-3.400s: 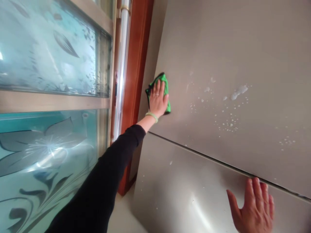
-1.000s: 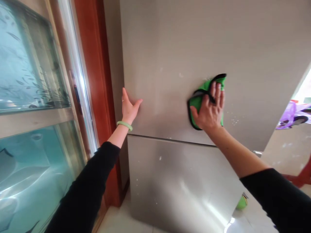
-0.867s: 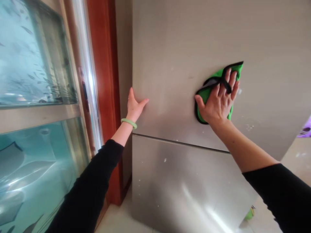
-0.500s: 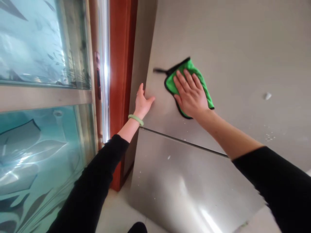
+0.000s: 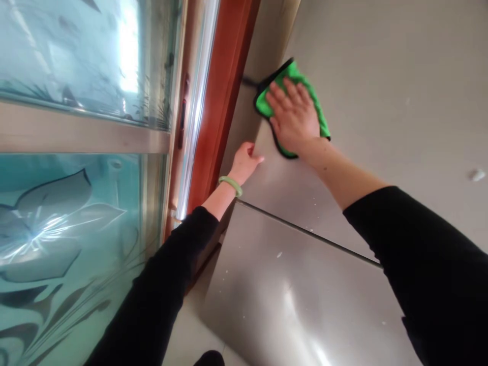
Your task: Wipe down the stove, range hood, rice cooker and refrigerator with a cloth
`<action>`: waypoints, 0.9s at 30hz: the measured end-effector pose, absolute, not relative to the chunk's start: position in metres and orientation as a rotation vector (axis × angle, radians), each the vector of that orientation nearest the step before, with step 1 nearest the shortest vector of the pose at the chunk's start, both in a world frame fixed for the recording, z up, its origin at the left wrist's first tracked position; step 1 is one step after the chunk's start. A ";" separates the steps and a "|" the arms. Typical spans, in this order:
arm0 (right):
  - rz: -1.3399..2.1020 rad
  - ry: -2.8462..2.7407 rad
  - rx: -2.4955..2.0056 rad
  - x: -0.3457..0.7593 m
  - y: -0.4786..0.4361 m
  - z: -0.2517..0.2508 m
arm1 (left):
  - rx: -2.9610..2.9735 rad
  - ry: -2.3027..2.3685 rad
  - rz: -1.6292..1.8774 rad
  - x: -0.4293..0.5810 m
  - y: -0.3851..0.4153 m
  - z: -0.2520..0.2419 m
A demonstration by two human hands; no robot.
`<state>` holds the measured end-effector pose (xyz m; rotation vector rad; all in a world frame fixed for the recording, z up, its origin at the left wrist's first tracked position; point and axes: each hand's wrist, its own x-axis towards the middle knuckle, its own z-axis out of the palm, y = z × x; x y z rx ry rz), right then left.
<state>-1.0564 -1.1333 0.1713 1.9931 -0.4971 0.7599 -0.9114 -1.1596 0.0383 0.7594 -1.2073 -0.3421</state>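
Note:
My right hand lies with fingers flat over a green cleaning cloth with black edging, pressing it against the upper door of a grey metallic appliance that looks like a refrigerator. The cloth's upper left corner and black loop reach past the door's left edge. Below it, my left hand, with a pale green bangle at the wrist, grips that same edge. Its thumb rests on the front face, while the curled fingers are partly hidden at the side.
Below a dark seam is the lower door, shiny and flecked with white specks. A small white lump sits on the upper door at right. To the left stand a reddish-brown door frame and a patterned glass door.
The cloth under my right hand has slid left and up to the door's edge. My left hand's spread fingers have curled in at the edge. The view has shifted and tilted.

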 end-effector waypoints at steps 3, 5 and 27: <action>0.508 -0.376 2.169 -1.062 -1.132 0.134 | 0.731 -1.199 -0.326 -0.913 -1.160 0.038; 0.399 -0.288 2.204 -1.070 -1.135 0.140 | 0.723 -1.189 -0.335 -0.913 -1.158 0.038; 0.759 -0.557 1.915 -1.059 -1.138 0.201 | 0.712 -1.174 -0.456 -0.908 -1.158 0.032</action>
